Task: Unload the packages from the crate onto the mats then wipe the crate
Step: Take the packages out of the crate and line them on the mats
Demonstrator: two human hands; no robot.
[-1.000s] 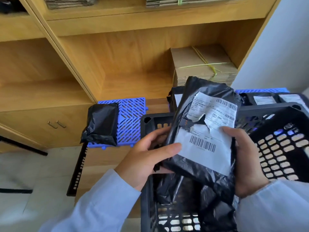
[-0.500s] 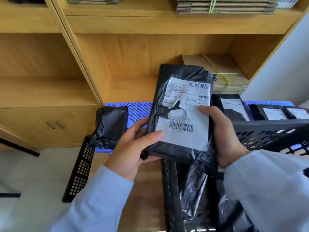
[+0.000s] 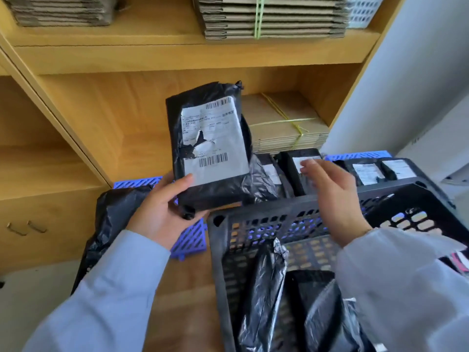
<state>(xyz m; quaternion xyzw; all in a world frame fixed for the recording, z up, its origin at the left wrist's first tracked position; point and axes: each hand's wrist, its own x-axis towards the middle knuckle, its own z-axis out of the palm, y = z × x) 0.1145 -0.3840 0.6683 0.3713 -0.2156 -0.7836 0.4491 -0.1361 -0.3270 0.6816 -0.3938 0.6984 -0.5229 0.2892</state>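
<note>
My left hand [image 3: 162,212] grips the lower edge of a black package with a torn white label [image 3: 210,146], held upright above the blue mat [image 3: 190,237]. My right hand [image 3: 330,189] hovers over the far wall of the black crate [image 3: 266,219], fingers spread and blurred, holding nothing. More black packages [image 3: 269,288] lie inside the crate. Several labelled packages [image 3: 304,163] stand in a row on the mats behind the crate. Another black package [image 3: 114,214] rests on the left part of the blue mat.
Wooden shelving stands behind, with tied bundles of flat cardboard [image 3: 284,123] on the lower shelf and more bundles [image 3: 271,16] above. A cabinet with metal handles [image 3: 25,227] is at the left. A white wall [image 3: 418,85] rises on the right.
My right hand has let go of the labelled package and moved right over the crate's far wall. My left hand alone now holds the package, raised higher and further left.
</note>
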